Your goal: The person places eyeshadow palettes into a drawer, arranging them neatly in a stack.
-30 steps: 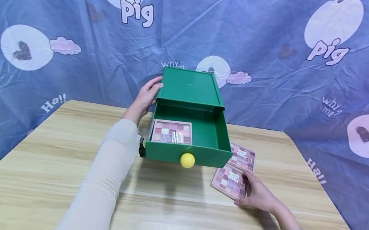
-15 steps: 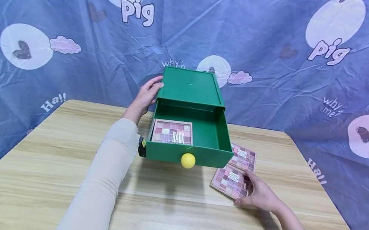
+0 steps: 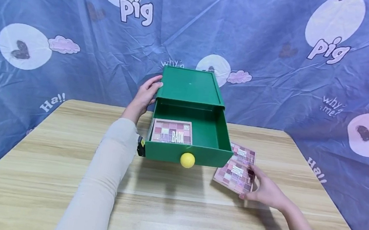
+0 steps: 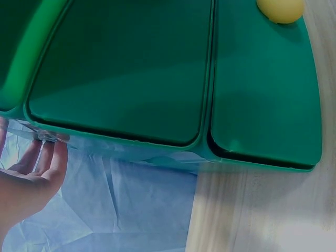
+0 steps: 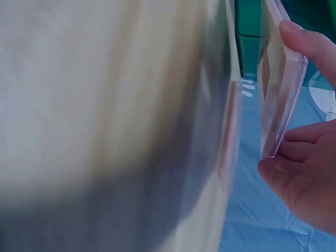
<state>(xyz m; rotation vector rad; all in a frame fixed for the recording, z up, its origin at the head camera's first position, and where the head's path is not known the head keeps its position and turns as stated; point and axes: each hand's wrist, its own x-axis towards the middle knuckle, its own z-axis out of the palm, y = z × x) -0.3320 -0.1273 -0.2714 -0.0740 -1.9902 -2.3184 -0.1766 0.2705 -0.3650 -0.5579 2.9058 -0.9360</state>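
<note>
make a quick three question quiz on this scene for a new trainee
1. True or false: the left hand holds the yellow knob.

2. What does the right hand grip? A) the knob B) a pink palette C) the table edge

3. How many palettes show inside the open drawer?

Key: 1. False; it touches the side of the green cabinet. 2. B. 3. One; this inner palette lies toward the front.
</note>
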